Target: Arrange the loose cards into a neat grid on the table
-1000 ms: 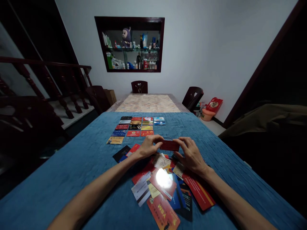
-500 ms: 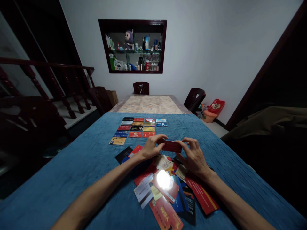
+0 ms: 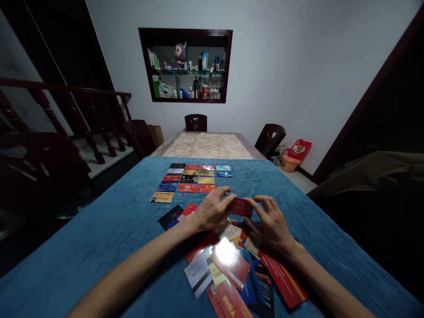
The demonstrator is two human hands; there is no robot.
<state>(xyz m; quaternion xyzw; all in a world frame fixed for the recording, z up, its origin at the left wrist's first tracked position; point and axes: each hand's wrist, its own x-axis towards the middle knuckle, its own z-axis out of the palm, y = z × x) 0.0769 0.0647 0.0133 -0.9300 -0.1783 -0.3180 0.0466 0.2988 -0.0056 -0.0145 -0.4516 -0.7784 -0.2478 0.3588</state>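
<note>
Both my hands hold one dark red card just above a blue cloth. My left hand pinches its left end and my right hand grips its right end. Below my hands lies a loose heap of cards, one of them glaring with reflected light. Farther away, several cards lie in a tidy grid of rows on the cloth. A black card and a red card lie apart, left of my left hand.
Beyond the cloth the marbled tabletop shows, with dark chairs around it. A wall niche holds bottles and a plush toy. A wooden stair rail runs on the left. A brown covered shape sits on the right.
My hands have drawn closer together on the red card, which now looks shorter and tilted. The view has shifted slightly.
</note>
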